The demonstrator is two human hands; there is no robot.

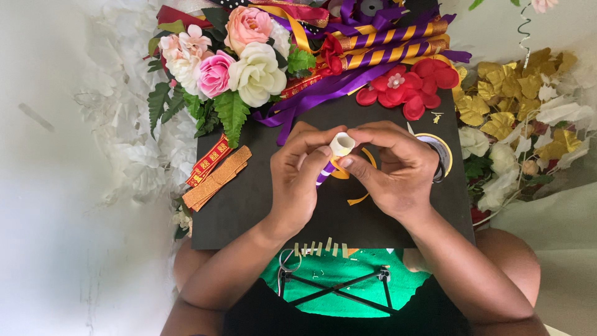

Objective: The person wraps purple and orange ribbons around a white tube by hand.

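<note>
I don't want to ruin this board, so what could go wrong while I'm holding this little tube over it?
The white tube, pinched by the left hand and right hand, may drip onto the black board. Your wrists might knock the small cut strips off the near edge. The board seems to rest on your lap, so it may tip.

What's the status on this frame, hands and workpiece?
Left hand and right hand both pinch white tube with purple-striped end. Over black board. Nothing between them.
</note>
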